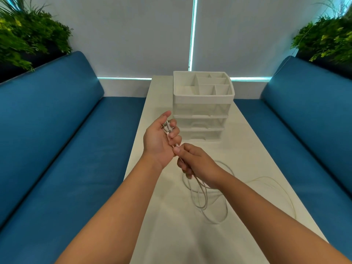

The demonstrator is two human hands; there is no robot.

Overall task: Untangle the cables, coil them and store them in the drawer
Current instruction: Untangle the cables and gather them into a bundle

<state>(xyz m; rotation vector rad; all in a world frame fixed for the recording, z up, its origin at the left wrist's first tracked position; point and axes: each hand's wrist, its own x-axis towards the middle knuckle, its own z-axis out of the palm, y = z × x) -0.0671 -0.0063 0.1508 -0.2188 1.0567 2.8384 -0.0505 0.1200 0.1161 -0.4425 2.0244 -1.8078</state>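
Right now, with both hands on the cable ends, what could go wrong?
1. The loose white cables trail in overlapping loops on the table; pulling through the right hand could tighten a knot.
2. One strand runs near the table's right edge and may slide off.
3. The plugs bunched in the left hand could slip. The drawer unit looks shut, needing a free hand.

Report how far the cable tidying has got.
Done: nothing is stored; the white plastic drawer unit shows all its drawers shut. In hand: the left hand holds the plug ends of the thin white cables and the right hand grips the strands below. Left: the loose loops on the white table need coiling and storing.
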